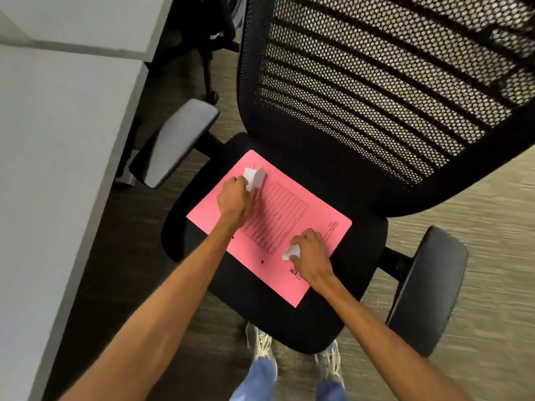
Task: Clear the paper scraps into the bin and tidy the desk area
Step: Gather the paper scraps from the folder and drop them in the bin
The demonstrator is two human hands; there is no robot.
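I am pinching a folded white scrap (254, 178) in my left hand (236, 199) and closing my right hand (311, 256) around a smaller scrap (291, 252), one each so both go together. Both are sitting on the pink folder (315, 227) lying flat on the chair (347, 175) seat beside the desk (58, 140). I am seeing no bin.

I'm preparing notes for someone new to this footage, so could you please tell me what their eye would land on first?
The bright pink folder lying flat on the black seat of the office chair stands out most. On it, the left hand grips white paper scraps near the folder's far corner, and the right hand closes on another scrap nearer the person. The chair's black mesh backrest fills the upper right, and a grey desk runs down the left.
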